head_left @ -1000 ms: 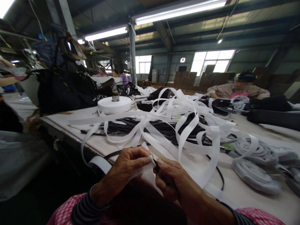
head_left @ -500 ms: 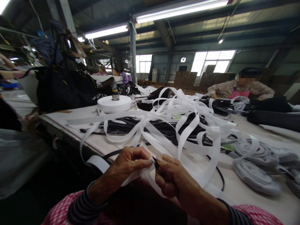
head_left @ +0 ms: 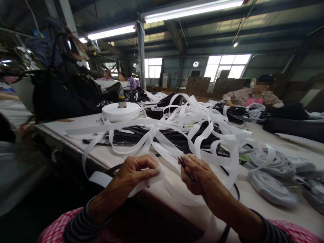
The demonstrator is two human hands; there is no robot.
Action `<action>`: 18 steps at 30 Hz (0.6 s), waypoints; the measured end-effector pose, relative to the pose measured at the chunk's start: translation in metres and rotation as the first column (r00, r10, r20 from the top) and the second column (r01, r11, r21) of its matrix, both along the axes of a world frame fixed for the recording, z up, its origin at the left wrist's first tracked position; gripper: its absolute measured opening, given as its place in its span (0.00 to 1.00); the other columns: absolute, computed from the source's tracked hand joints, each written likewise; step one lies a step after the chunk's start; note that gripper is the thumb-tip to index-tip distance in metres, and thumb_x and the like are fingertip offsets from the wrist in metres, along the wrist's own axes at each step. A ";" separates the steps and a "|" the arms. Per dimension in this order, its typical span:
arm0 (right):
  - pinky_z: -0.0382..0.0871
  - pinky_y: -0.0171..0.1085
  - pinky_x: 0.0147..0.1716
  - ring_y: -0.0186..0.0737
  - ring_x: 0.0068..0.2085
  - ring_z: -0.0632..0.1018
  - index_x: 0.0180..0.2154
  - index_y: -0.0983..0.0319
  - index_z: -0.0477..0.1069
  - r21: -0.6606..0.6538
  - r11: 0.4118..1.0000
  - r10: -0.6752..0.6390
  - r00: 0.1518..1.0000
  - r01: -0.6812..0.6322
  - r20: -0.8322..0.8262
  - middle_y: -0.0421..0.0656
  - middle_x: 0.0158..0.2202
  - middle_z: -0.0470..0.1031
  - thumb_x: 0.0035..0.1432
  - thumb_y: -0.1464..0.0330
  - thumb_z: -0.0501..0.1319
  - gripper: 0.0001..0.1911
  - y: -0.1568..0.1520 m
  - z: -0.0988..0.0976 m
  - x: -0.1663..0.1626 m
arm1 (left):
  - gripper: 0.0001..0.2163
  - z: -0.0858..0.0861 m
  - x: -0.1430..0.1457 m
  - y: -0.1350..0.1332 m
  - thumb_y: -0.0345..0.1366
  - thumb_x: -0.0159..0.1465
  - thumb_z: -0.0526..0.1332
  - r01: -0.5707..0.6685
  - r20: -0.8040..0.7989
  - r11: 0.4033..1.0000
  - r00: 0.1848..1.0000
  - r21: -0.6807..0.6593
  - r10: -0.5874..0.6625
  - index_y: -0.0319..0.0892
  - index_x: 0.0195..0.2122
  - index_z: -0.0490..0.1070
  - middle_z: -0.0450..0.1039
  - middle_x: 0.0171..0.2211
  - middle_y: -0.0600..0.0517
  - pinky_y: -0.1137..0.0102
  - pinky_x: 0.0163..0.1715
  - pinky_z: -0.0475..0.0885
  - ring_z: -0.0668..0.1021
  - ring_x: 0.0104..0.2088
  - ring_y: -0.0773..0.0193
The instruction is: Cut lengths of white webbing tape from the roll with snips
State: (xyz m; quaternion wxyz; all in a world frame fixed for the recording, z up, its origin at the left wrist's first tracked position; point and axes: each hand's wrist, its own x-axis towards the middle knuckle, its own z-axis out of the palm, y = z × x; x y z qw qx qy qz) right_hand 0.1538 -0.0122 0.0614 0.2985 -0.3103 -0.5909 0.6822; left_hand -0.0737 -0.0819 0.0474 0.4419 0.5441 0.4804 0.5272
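Note:
My left hand [head_left: 135,172] is closed in a pinch on a strip of white ribbon [head_left: 152,177] at the table's near edge. My right hand [head_left: 198,173] is closed round a small dark tool [head_left: 183,164], perhaps snips, whose tips point up and left. A gap separates the two hands. Behind them lies a big tangle of white ribbon [head_left: 192,128] over black straps [head_left: 157,136]. The ribbon roll [head_left: 120,111] lies flat at the far left with a small bottle standing on it.
Grey wrapped bundles [head_left: 273,175] lie at the right on the white table [head_left: 278,206]. A black bag [head_left: 60,91] stands at the far left corner. A person [head_left: 253,96] sits across the table at the right. More people work far back.
The hands were together with the tool at the ribbon. Now they have drawn apart: the right hand moved right and up with the tool, and the left keeps the ribbon end.

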 end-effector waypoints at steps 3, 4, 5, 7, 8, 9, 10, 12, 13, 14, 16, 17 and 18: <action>0.47 0.32 0.24 0.29 0.26 0.57 0.43 0.62 0.70 0.206 0.976 0.026 0.973 -0.075 0.230 0.33 0.25 0.55 0.56 0.49 0.71 0.25 0.008 0.009 0.023 | 0.11 0.005 -0.013 0.002 0.42 0.59 0.75 -0.113 0.058 0.992 0.992 -0.055 0.116 0.39 0.30 0.82 0.77 0.35 0.51 0.78 0.27 0.67 0.72 0.29 0.70; 0.50 0.33 0.26 0.30 0.28 0.59 0.46 0.61 0.71 0.264 0.957 0.027 0.943 -0.120 0.331 0.33 0.25 0.56 0.54 0.53 0.73 0.26 0.010 0.008 0.030 | 0.12 0.005 -0.019 0.004 0.43 0.57 0.76 -0.164 0.095 0.983 0.981 -0.085 0.171 0.39 0.31 0.82 0.76 0.32 0.52 0.79 0.25 0.65 0.70 0.26 0.72; 0.52 0.34 0.28 0.32 0.29 0.61 0.51 0.60 0.71 0.319 0.934 0.010 0.902 -0.163 0.431 0.33 0.26 0.57 0.53 0.55 0.74 0.29 0.010 0.007 0.038 | 0.13 0.005 -0.024 0.006 0.43 0.55 0.77 -0.216 0.138 0.969 0.963 -0.117 0.232 0.39 0.32 0.82 0.76 0.29 0.52 0.79 0.23 0.65 0.71 0.25 0.71; 0.55 0.35 0.31 0.34 0.31 0.66 0.62 0.56 0.65 0.398 0.882 -0.052 0.786 -0.253 0.616 0.33 0.28 0.63 0.53 0.56 0.74 0.38 0.010 -0.001 0.053 | 0.17 0.002 -0.034 0.013 0.44 0.50 0.80 -0.309 0.217 0.934 0.914 -0.177 0.343 0.38 0.34 0.82 0.77 0.27 0.52 0.78 0.23 0.69 0.74 0.25 0.69; 0.55 0.36 0.32 0.36 0.32 0.67 0.67 0.55 0.59 0.421 0.856 -0.092 0.713 -0.301 0.696 0.34 0.30 0.66 0.52 0.57 0.74 0.45 0.010 -0.005 0.060 | 0.19 0.000 -0.037 0.017 0.44 0.47 0.81 -0.345 0.252 0.917 0.886 -0.198 0.388 0.38 0.34 0.82 0.78 0.28 0.51 0.77 0.25 0.72 0.76 0.26 0.67; 0.55 0.36 0.33 0.38 0.34 0.69 0.70 0.56 0.54 0.432 0.834 -0.130 0.638 -0.344 0.759 0.35 0.31 0.68 0.51 0.58 0.74 0.50 0.012 -0.010 0.067 | 0.21 -0.001 -0.040 0.021 0.43 0.44 0.82 -0.373 0.280 0.903 0.863 -0.212 0.421 0.38 0.34 0.82 0.80 0.29 0.50 0.76 0.27 0.74 0.78 0.27 0.66; 0.56 0.37 0.34 0.40 0.35 0.69 0.72 0.57 0.51 0.430 0.822 -0.160 0.574 -0.373 0.803 0.36 0.33 0.70 0.50 0.60 0.74 0.54 0.014 -0.014 0.073 | 0.22 -0.002 -0.042 0.024 0.42 0.42 0.83 -0.392 0.297 0.894 0.846 -0.216 0.443 0.38 0.34 0.82 0.80 0.30 0.50 0.76 0.28 0.75 0.79 0.28 0.65; 0.57 0.37 0.35 0.41 0.36 0.70 0.72 0.61 0.54 0.407 0.834 -0.173 0.524 -0.373 0.834 0.39 0.34 0.72 0.50 0.61 0.72 0.52 0.022 -0.020 0.082 | 0.23 -0.003 -0.042 0.029 0.42 0.40 0.83 -0.399 0.313 0.889 0.835 -0.224 0.453 0.37 0.35 0.82 0.81 0.31 0.49 0.77 0.29 0.76 0.79 0.29 0.66; 0.57 0.37 0.35 0.41 0.36 0.71 0.69 0.62 0.59 0.400 0.849 -0.169 0.540 -0.346 0.825 0.39 0.34 0.72 0.50 0.62 0.71 0.47 0.027 -0.022 0.086 | 0.23 -0.004 -0.042 0.031 0.42 0.40 0.84 -0.395 0.312 0.890 0.836 -0.228 0.451 0.38 0.35 0.83 0.82 0.31 0.49 0.78 0.28 0.76 0.79 0.29 0.66; 0.57 0.37 0.34 0.40 0.36 0.71 0.65 0.63 0.65 0.397 0.865 -0.162 0.577 -0.307 0.800 0.39 0.34 0.72 0.50 0.62 0.71 0.41 0.032 -0.024 0.088 | 0.23 -0.004 -0.041 0.032 0.43 0.40 0.84 -0.388 0.310 0.893 0.840 -0.230 0.445 0.38 0.35 0.83 0.82 0.31 0.49 0.78 0.28 0.76 0.79 0.28 0.66; 0.56 0.35 0.32 0.37 0.34 0.70 0.51 0.62 0.75 0.395 0.890 -0.152 0.669 -0.227 0.728 0.38 0.32 0.71 0.49 0.65 0.70 0.26 0.041 -0.027 0.091 | 0.23 -0.006 -0.040 0.035 0.43 0.40 0.84 -0.368 0.313 0.902 0.850 -0.225 0.425 0.38 0.34 0.83 0.82 0.31 0.49 0.79 0.28 0.76 0.79 0.29 0.66; 0.55 0.34 0.30 0.35 0.33 0.69 0.43 0.62 0.77 0.394 0.897 -0.146 0.705 -0.202 0.694 0.38 0.30 0.70 0.48 0.67 0.69 0.18 0.045 -0.029 0.091 | 0.23 -0.007 -0.041 0.036 0.43 0.40 0.84 -0.358 0.313 0.908 0.856 -0.218 0.412 0.38 0.34 0.83 0.82 0.31 0.49 0.79 0.29 0.75 0.79 0.29 0.66; 0.54 0.34 0.29 0.34 0.31 0.68 0.37 0.63 0.77 0.390 0.900 -0.134 0.732 -0.192 0.668 0.37 0.28 0.69 0.47 0.69 0.68 0.12 0.049 -0.030 0.091 | 0.23 -0.008 -0.043 0.038 0.43 0.40 0.84 -0.348 0.308 0.914 0.864 -0.209 0.399 0.38 0.34 0.84 0.82 0.31 0.49 0.80 0.29 0.75 0.78 0.30 0.66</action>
